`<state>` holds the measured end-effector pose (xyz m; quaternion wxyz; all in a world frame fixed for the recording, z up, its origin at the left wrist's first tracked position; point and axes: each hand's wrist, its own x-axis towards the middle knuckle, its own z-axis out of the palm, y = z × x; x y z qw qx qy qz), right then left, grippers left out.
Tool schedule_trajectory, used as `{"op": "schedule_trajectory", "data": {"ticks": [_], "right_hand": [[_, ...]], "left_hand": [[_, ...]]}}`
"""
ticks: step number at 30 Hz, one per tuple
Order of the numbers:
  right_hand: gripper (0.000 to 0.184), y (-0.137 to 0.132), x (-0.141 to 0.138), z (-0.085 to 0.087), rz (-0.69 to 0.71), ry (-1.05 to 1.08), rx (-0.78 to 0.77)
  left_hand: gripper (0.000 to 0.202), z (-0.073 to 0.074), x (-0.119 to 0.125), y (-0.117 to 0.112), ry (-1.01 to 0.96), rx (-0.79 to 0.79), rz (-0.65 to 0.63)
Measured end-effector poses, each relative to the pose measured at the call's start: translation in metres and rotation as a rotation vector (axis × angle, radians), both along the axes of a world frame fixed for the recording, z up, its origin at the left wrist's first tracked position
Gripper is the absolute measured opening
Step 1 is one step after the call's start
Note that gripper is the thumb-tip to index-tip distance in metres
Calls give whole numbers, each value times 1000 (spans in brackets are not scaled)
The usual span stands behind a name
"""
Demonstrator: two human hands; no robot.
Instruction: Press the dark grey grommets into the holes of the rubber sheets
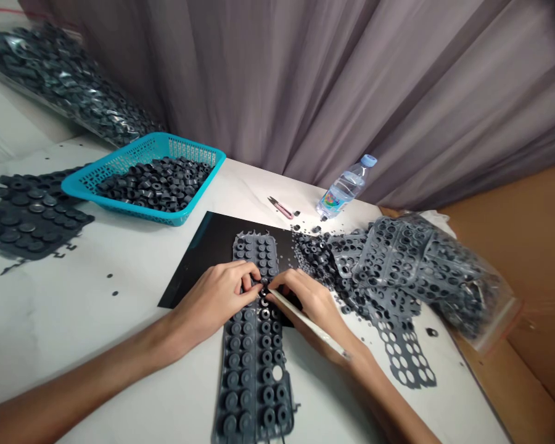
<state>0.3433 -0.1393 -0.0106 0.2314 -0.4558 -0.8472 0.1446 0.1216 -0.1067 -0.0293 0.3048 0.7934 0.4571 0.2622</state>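
Nearest us, the rubber sheet (254, 357) lies lengthwise on the desk (74, 308); our left hand (217, 296) pinches it steady, while our right hand (305, 299), its grip clenched around a thin stick (305, 320), works one grommet (263, 291) at the tip.

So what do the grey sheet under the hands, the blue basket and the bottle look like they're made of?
Grey sheet: looks like matte moulded rubber, with rows of raised round parts and a limp, ragged edge. Blue basket: glossy rigid plastic, going by its latticed walls. Bottle: clear thin plastic with a pale blue cap. The stick in the right hand is pale, maybe wood or plastic; the left hand presses the sheet.
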Motion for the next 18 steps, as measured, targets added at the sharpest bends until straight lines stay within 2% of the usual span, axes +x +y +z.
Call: {"op": "schedule_trajectory", "data": {"ticks": [10, 12, 16, 18], "right_hand": [[17, -3, -13, -12, -60, -188, 135], [18, -2, -13, -16, -146, -171, 121], [22, 2, -1, -18, -410, -176, 86], [23, 2, 7, -14, -421, -139, 39]], "left_hand": [[8, 0, 2, 4, 2, -33, 23], [8, 2, 1, 4, 7, -43, 15], [9, 2, 0, 4, 23, -47, 9], [9, 2, -1, 4, 31, -51, 4]]}}
